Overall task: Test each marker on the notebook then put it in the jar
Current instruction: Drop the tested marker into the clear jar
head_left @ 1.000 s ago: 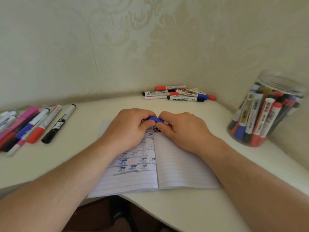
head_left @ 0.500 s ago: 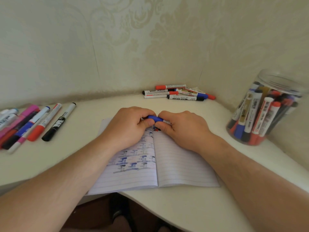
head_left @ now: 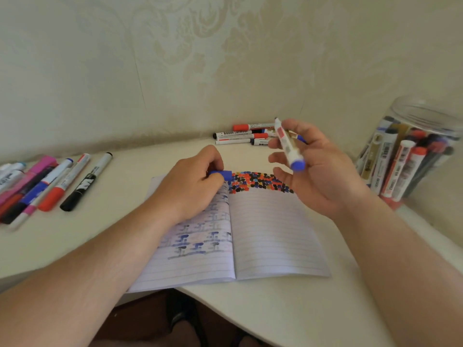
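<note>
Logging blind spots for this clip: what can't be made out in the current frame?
- Marker tip, head view: too small and blurred to tell ink.
- Blue cap: mostly covered by the left hand.
- Left marker pile: cut off by the frame's left edge.
- Jar base: hidden behind the right hand's forearm.

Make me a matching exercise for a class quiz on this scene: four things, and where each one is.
Things:
1. blue cap
2. uncapped marker
3. jar
4. black marker

Places:
A. lying left of the notebook
B. in the right hand
C. in the left hand
D. at the right edge of the table

Pairs: 1-C, 2-B, 3-D, 4-A
</note>
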Tool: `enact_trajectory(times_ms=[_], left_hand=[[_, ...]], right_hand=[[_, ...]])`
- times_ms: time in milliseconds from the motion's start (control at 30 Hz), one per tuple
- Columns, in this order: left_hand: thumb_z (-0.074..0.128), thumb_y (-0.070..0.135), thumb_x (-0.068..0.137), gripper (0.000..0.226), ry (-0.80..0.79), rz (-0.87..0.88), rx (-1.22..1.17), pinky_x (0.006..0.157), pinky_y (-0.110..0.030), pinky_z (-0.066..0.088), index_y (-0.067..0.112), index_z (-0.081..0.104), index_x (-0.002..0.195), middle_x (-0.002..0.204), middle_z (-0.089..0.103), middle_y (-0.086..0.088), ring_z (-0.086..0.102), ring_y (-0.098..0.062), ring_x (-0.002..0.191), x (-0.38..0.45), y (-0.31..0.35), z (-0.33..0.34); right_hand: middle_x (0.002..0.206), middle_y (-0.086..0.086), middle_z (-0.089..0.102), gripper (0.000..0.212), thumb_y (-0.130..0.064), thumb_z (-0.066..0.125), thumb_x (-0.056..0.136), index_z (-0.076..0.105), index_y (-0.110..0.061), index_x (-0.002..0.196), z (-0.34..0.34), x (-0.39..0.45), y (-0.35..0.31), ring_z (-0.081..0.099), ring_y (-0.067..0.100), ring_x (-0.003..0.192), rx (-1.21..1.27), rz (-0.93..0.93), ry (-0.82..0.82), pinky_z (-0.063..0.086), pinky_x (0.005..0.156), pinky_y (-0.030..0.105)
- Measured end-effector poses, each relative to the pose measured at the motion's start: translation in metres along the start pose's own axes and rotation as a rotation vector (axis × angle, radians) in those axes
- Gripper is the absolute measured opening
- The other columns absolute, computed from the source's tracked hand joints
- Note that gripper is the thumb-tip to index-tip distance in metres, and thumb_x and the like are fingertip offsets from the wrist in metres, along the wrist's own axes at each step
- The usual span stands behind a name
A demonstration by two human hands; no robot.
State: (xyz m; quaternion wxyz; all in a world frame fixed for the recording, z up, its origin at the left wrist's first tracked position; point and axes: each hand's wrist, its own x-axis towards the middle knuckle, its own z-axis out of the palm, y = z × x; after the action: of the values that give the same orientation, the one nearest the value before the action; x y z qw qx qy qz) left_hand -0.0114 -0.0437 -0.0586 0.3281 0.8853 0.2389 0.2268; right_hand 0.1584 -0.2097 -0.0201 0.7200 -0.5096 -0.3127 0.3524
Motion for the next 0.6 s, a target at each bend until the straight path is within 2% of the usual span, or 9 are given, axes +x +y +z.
enact_trajectory(times_ms=[33,100,167,233,300,400,500,600], left_hand=[[0.045,0.029,0.089,0.014,-0.042,0.010,0.012,0.075,-0.039,0.047,0.037,0.053,0.098,0.082,0.064,0.007,0.056,-0.016,0.077,0.000,0.001,0.000],[0.036,0.031,0.086,0.034,-0.125,0.037,0.069,0.086,-0.041,0.049,0.047,0.057,0.106,0.094,0.068,0.012,0.059,-0.015,0.088,-0.001,0.002,0.001],[0.036,0.039,0.087,0.041,-0.187,0.064,0.155,0.094,-0.037,0.047,0.053,0.064,0.113,0.107,0.066,0.018,0.059,-0.010,0.102,0.000,0.003,0.003],[0.043,0.058,0.088,0.035,-0.199,0.083,0.249,0.086,-0.027,0.045,0.058,0.063,0.117,0.100,0.061,0.019,0.056,-0.004,0.098,0.000,0.004,0.006],[0.056,0.070,0.084,0.037,-0.190,0.101,0.342,0.074,-0.020,0.037,0.063,0.058,0.120,0.094,0.051,0.019,0.051,-0.002,0.089,0.000,0.004,0.008],[0.062,0.072,0.079,0.041,-0.174,0.097,0.374,0.076,-0.027,0.035,0.065,0.057,0.119,0.094,0.045,0.017,0.047,-0.004,0.091,-0.001,0.004,0.010],[0.061,0.075,0.075,0.045,-0.167,0.096,0.373,0.081,-0.029,0.038,0.065,0.057,0.119,0.096,0.043,0.018,0.046,-0.006,0.097,0.000,0.003,0.011],[0.050,0.083,0.066,0.056,-0.190,0.089,0.378,0.084,-0.030,0.040,0.068,0.053,0.119,0.097,0.042,0.019,0.045,-0.007,0.099,0.002,0.003,0.011]], right_hand=[[0.097,0.006,0.072,0.063,0.024,0.038,0.091,0.069,-0.024,0.116,-0.001,0.001,0.001,0.065,0.021,0.082,0.015,0.006,-0.011,0.050,0.068,0.032],[0.083,0.002,0.066,0.037,0.009,0.058,0.097,0.066,-0.022,0.116,-0.002,0.003,0.007,0.057,0.019,0.071,-0.057,-0.013,-0.009,0.045,0.059,0.027],[0.063,0.000,0.048,0.009,-0.013,0.067,0.097,0.060,-0.020,0.097,-0.007,0.005,0.013,0.036,0.018,0.056,-0.107,-0.023,-0.008,0.031,0.047,0.025],[0.053,0.000,0.032,0.022,-0.017,0.062,0.102,0.050,-0.020,0.083,-0.010,0.008,0.016,0.023,0.015,0.047,-0.131,0.023,0.010,0.018,0.043,0.022],[0.052,-0.002,0.031,0.028,-0.005,0.055,0.102,0.046,-0.019,0.079,-0.008,0.008,0.018,0.022,0.014,0.043,-0.221,0.026,0.026,0.016,0.043,0.022],[0.052,-0.002,0.038,0.031,0.001,0.064,0.093,0.048,-0.015,0.072,-0.003,0.005,0.021,0.031,0.014,0.046,-0.448,0.006,0.057,0.024,0.044,0.023],[0.056,0.002,0.050,0.030,-0.009,0.073,0.087,0.053,-0.018,0.067,-0.002,0.006,0.024,0.042,0.013,0.049,-0.615,0.005,0.130,0.032,0.048,0.025],[0.059,0.007,0.058,0.027,-0.015,0.076,0.083,0.055,-0.018,0.066,0.001,0.006,0.027,0.051,0.015,0.048,-0.697,0.007,0.175,0.039,0.048,0.026]])
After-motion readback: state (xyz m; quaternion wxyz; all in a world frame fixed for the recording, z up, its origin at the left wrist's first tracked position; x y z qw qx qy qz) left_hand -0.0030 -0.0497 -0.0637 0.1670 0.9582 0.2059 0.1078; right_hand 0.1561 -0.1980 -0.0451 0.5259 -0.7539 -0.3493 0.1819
